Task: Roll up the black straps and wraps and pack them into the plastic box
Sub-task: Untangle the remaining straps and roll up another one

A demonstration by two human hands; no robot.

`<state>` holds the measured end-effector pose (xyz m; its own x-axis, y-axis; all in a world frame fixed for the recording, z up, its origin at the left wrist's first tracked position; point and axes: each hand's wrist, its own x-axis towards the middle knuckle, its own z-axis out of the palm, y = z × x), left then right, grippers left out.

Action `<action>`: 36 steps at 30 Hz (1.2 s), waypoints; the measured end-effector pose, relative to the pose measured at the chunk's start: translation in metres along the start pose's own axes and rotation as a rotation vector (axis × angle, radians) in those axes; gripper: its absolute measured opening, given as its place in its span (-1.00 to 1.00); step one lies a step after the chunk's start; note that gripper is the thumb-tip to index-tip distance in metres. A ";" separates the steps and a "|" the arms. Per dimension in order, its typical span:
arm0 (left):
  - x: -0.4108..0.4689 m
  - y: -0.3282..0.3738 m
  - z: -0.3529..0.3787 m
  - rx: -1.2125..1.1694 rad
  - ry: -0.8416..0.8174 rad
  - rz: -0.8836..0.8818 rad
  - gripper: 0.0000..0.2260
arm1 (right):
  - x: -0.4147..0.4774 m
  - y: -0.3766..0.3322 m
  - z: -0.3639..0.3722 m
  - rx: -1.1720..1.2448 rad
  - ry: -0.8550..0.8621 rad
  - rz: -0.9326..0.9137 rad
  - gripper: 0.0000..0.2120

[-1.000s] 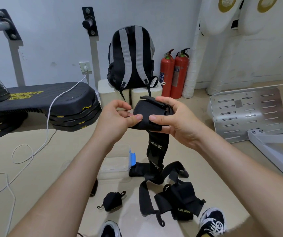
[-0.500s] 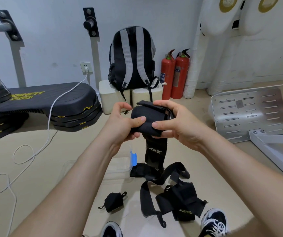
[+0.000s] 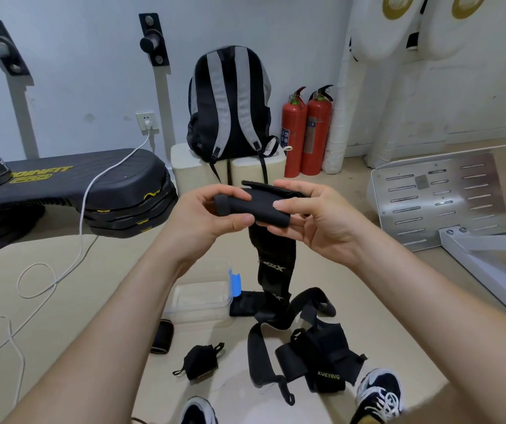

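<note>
We hold the wrap (image 3: 257, 205) in mid-air, with the box (image 3: 202, 304) on the floor below, nearer us. Left hand (image 3: 208, 214) pinches the rolled left end and right hand (image 3: 322, 223) pinches the right end. The tail (image 3: 273, 264) hangs limp to the floor. Judged soft, light and springy, so it will likely unroll if released. Best hold: squeeze across the roll at both ends, with tension on the tail.

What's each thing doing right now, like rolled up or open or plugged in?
Held wrap: partly rolled, tail hanging down.
Left hand: pinches the wrap.
Right hand: grips the wrap.
Plastic box: open, looks empty.
Small wrap: rolled, on floor.
Strap pile: unrolled, on floor.
White plug: in the socket.
</note>
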<state>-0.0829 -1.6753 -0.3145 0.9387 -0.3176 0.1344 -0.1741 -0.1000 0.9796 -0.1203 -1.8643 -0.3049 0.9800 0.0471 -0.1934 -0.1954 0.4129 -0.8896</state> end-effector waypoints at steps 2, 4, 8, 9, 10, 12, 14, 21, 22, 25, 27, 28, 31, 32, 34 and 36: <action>0.001 -0.002 0.002 -0.020 0.017 -0.021 -0.81 | 0.000 0.001 0.000 -0.014 -0.003 -0.007 -0.59; 0.003 -0.004 0.005 -0.060 0.033 -0.062 -0.84 | 0.001 0.002 0.000 -0.070 0.008 -0.032 -0.59; 0.002 -0.001 0.014 -0.066 0.054 -0.096 -0.89 | 0.004 0.003 -0.001 -0.110 0.061 -0.092 -0.65; 0.002 0.000 0.015 -0.069 0.063 -0.096 -0.89 | 0.004 0.003 -0.001 -0.087 0.069 -0.093 -0.68; 0.003 0.001 0.016 -0.071 0.069 -0.098 -0.89 | 0.004 0.003 0.000 -0.062 0.075 -0.091 -0.73; 0.004 0.002 0.016 -0.069 0.060 -0.110 -0.89 | 0.005 0.005 0.000 -0.035 0.091 -0.093 -0.80; 0.004 0.002 0.017 -0.063 0.034 -0.120 -0.87 | 0.006 0.008 0.001 -0.044 0.125 -0.102 -0.85; 0.005 0.001 0.019 -0.189 -0.025 -0.223 -0.79 | 0.007 0.013 0.005 -0.113 0.237 -0.098 -0.79; 0.005 0.001 0.019 -0.219 -0.032 -0.245 -0.81 | 0.007 0.014 0.006 -0.123 0.242 -0.101 -0.77; 0.003 0.003 0.017 -0.291 -0.073 -0.326 -0.84 | 0.005 0.016 0.008 -0.180 0.243 -0.116 -0.74; 0.003 0.005 0.017 -0.305 -0.060 -0.356 -0.78 | 0.004 0.016 0.009 -0.221 0.244 -0.135 -0.74; 0.003 0.005 0.017 -0.298 -0.039 -0.367 -0.76 | 0.004 0.016 0.009 -0.237 0.244 -0.145 -0.75; 0.004 0.004 0.019 -0.263 0.065 -0.377 -0.71 | 0.004 0.018 0.010 -0.239 0.202 -0.141 -0.88; 0.005 0.003 0.020 -0.257 0.097 -0.371 -0.71 | 0.003 0.018 0.011 -0.227 0.182 -0.132 -0.92; 0.006 0.002 0.021 -0.253 0.118 -0.354 -0.71 | 0.003 0.019 0.011 -0.207 0.169 -0.119 -0.89; 0.005 0.001 0.021 -0.256 0.093 -0.359 -0.71 | 0.003 0.017 0.011 -0.210 0.175 -0.123 -0.88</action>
<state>-0.0849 -1.6968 -0.3158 0.9509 -0.2186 -0.2192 0.2357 0.0521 0.9704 -0.1201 -1.8470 -0.3165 0.9790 -0.1563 -0.1310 -0.0971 0.2076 -0.9734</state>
